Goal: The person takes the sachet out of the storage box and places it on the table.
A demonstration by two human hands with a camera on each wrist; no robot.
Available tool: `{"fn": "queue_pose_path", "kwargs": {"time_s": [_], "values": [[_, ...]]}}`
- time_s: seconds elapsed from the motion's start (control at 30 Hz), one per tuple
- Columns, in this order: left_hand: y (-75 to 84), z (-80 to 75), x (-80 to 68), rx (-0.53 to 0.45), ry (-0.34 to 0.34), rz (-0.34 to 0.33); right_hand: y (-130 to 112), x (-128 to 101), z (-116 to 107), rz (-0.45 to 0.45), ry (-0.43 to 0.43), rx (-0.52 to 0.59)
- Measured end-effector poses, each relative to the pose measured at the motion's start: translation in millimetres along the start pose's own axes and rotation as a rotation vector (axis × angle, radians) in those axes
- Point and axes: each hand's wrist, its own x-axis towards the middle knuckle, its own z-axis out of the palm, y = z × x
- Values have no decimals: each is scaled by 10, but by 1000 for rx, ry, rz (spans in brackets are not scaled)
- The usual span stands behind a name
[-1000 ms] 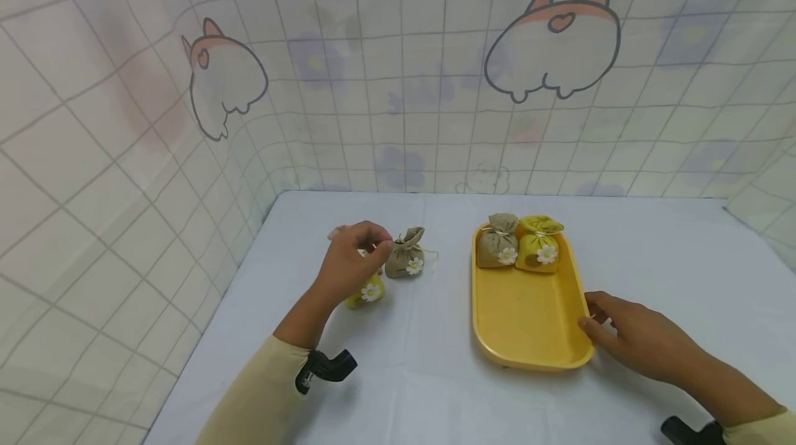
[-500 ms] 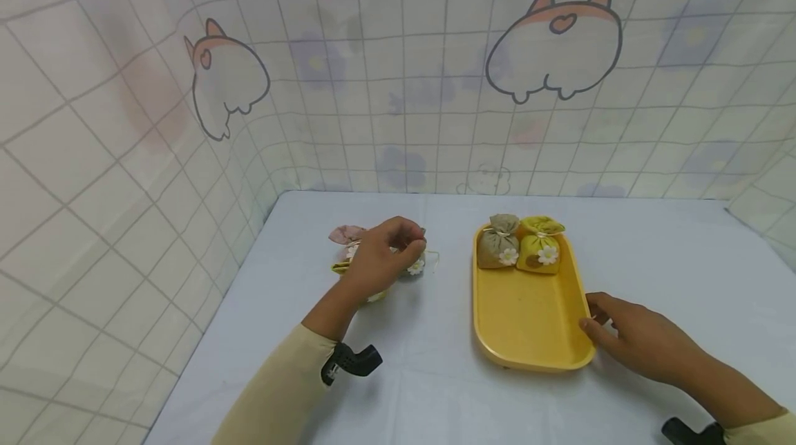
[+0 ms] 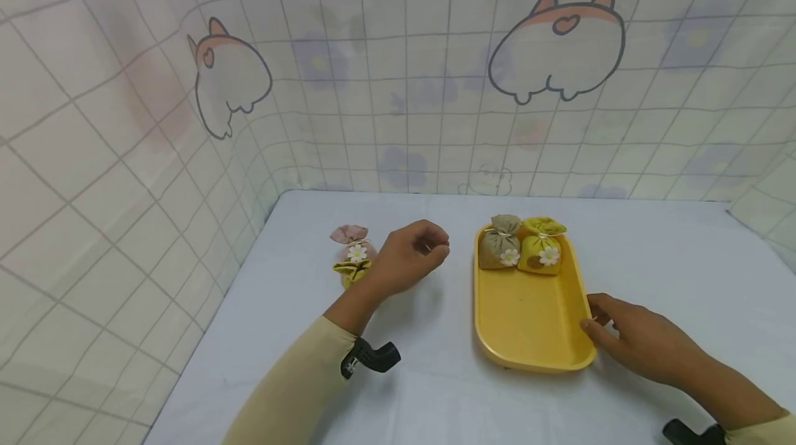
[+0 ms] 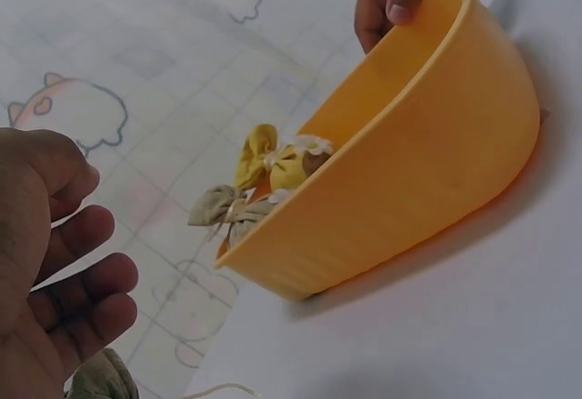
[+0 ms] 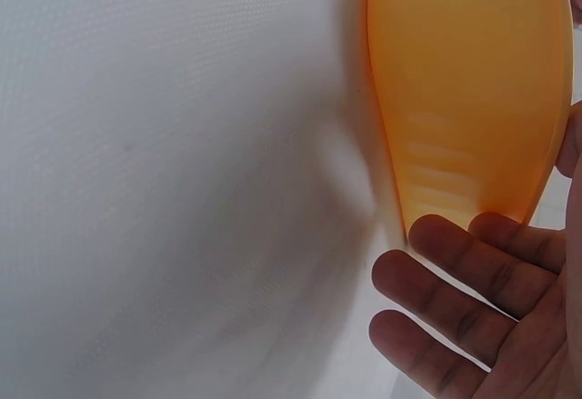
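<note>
My left hand [image 3: 413,258] hovers over the left-middle of the table, fingers loosely bent with nothing visible between them. A grey-green drawstring pouch [image 4: 105,379] shows just below those fingers in the left wrist view; the hand hides it in the head view. Left of the hand stand a pink pouch [image 3: 357,232] and a yellow pouch [image 3: 349,269], the latter partly covered. My right hand [image 3: 640,338] pinches the right rim of a yellow tray [image 3: 528,320], thumb over the edge, other fingers along the outside.
At the tray's far end sit a grey-green pouch [image 3: 499,248] and a yellow pouch [image 3: 539,251] side by side, each with a white flower. A white cloth [image 3: 429,376] covers the table. A patterned curtain [image 3: 385,72] closes off the back and left.
My left hand has moved right, from beside the yellow pouch across the grey-green one, uncovering the pink pouch and the yellow pouch's top. The right hand and tray stay put.
</note>
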Motion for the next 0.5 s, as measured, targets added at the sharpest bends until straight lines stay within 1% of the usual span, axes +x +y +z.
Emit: {"fn": "queue_pose_path", "kwargs": {"time_s": [0.2,0.27,0.5], "values": [[31,90,92,-17,-19,52,-7,-13,-3,-1,3,-5],[29,120,120,-19,-25,56,-10,-13,-2,0,2,-5],[20,205,206,31,-25,1,-17,-7,-3,-10,9,-7]]}}
